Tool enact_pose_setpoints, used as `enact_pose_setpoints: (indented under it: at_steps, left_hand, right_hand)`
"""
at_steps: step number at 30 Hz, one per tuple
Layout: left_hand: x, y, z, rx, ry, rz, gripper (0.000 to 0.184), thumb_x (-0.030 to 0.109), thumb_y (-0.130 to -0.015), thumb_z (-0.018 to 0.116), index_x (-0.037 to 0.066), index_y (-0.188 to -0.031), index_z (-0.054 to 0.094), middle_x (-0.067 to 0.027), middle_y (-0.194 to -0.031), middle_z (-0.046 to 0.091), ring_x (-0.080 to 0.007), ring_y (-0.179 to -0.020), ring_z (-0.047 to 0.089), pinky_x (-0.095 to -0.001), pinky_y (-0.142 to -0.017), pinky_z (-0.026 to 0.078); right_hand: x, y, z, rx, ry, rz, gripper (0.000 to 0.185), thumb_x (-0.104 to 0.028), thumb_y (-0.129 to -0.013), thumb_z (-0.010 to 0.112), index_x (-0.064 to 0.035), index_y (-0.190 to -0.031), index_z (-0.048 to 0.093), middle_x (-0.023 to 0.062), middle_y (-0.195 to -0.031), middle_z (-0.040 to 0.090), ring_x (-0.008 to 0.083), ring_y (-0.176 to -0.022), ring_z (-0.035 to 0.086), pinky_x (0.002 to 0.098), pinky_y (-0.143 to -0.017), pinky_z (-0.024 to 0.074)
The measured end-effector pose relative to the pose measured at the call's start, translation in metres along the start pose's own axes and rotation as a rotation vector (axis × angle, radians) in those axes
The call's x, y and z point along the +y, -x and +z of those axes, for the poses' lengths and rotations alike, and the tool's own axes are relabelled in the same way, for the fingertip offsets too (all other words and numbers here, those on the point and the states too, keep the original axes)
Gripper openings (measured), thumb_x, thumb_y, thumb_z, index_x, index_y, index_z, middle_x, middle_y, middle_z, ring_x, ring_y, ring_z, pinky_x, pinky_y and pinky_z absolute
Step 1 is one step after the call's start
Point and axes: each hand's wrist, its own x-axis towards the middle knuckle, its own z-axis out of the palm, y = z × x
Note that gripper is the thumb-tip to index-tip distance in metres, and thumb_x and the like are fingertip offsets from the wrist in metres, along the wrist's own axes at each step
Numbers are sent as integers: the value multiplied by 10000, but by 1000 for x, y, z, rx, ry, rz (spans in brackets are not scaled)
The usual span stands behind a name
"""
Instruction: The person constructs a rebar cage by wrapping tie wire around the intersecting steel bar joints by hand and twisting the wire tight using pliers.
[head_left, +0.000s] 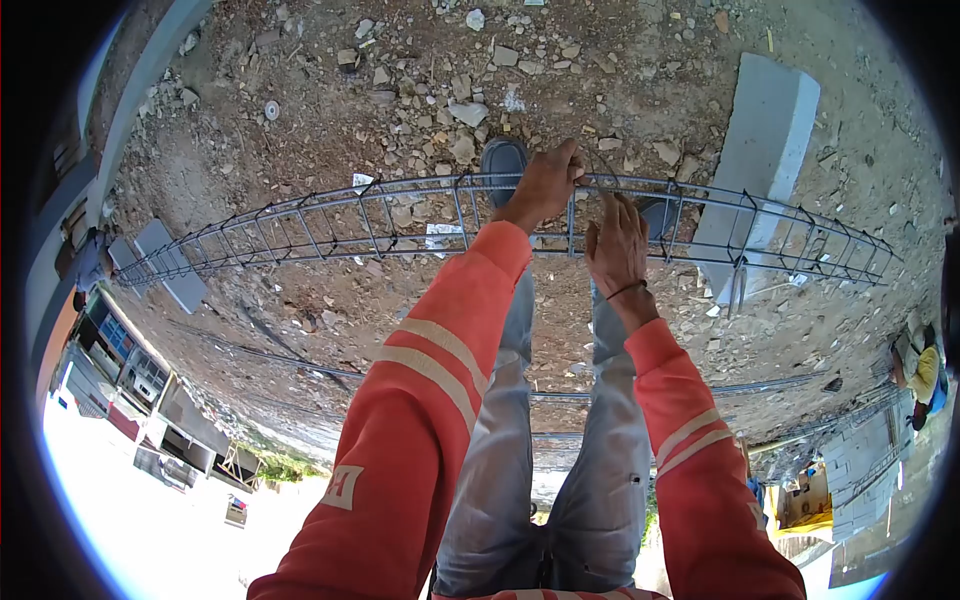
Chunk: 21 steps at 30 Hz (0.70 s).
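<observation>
Steel bars joined by crosswise links form a long, narrow cage (571, 222) that spans the scene from left to right, in front of the person's legs, and looks bowed through the lens. The left hand (545, 183) is over its far bar, fingers curled closed with the tips drawn together; whether they grip the bar or a thin wire (603, 163) is too small to tell. That dark wire curves just right of those fingertips. Close by on the right and nearer the body, the right hand (618, 245) reaches across the cage with its fingers slightly bent toward the far bar, and I cannot tell whether they hold anything. A dark band (627, 290) circles the right wrist.

Red sleeves with pale stripes cover both arms, above faded jeans (500, 420) and dark shoes, the left shoe (504, 160) partly behind the bars. On the right, the cage crosses over a grey concrete block (765, 125), and a two-pronged metal piece (739, 280) hangs at the near bar. Toward the left end a pale slab (183, 292) lies beneath the bars.

Brown, stony ground (620, 90) spreads all around, with a small round disc (272, 110) at far left. Off to the right, well apart, is another person in a yellow top (922, 378).
</observation>
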Motion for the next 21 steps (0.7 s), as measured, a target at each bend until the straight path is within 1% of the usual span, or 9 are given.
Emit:
enact_pose_setpoints:
  at_steps: [4,7,9,10,12,14,17,19,21]
  left_hand:
    - [-3,1,5,45,63,16,82,5,-897,600,0,-960,548,-166,-820,695,-340,-832,714,-439,-709,541]
    - [-4,3,6,71,79,17,89,-6,-878,612,-3,-949,559,-156,-812,690,-333,-818,710,-431,-702,536]
    - [-7,5,6,69,120,-3,90,-13,-869,615,-5,-943,564,-153,-813,686,-331,-810,704,-426,-702,533]
    - [-11,6,8,104,110,37,90,-13,-865,620,1,-939,571,-150,-824,686,-332,-809,695,-420,-713,533]
    - [-13,6,12,141,103,80,90,-13,-861,625,7,-935,578,-146,-835,685,-332,-808,686,-415,-724,532]
    - [-14,11,15,319,-96,203,145,30,-888,621,14,-1025,575,-128,-853,689,-318,-795,688,-400,-725,527]
    - [0,17,5,183,16,22,140,29,-876,626,24,-1015,615,-114,-864,695,-296,-760,682,-381,-713,525]
    - [-1,18,8,210,64,-3,129,42,-868,640,19,-994,631,-114,-865,706,-281,-771,691,-375,-716,526]
    - [0,19,10,235,111,-29,121,55,-860,654,14,-973,647,-114,-865,717,-267,-782,699,-368,-718,527]
  right_hand:
    - [3,8,11,22,-5,11,486,-141,-841,649,8,-1283,513,189,-1182,613,378,-1171,546,496,-1040,379]
    - [3,8,25,82,21,-31,481,-147,-861,639,-6,-1300,500,163,-1088,652,354,-1100,579,487,-1039,379]
    - [7,7,31,-32,-122,32,382,-116,-876,624,-27,-1239,546,179,-967,664,355,-967,621,485,-979,421]
    - [9,8,34,-32,-119,35,382,-116,-876,624,-27,-1239,546,179,-967,664,355,-967,621,485,-979,421]
    - [7,5,35,20,-205,30,305,-100,-875,600,-49,-1176,603,158,-804,664,353,-795,632,490,-913,440]
    - [7,0,28,-5,-204,40,264,-99,-871,591,-57,-1128,634,159,-787,665,360,-775,634,493,-885,445]
    - [1,-12,21,-48,-185,26,201,-100,-858,584,-64,-1034,673,154,-758,670,372,-750,641,496,-814,461]
    - [1,-24,16,-70,-162,-3,174,-103,-849,586,-62,-989,681,150,-748,673,378,-745,646,497,-771,471]
    - [0,-35,7,-319,-55,48,118,-110,-831,597,-43,-903,662,184,-748,667,398,-758,651,506,-718,492]
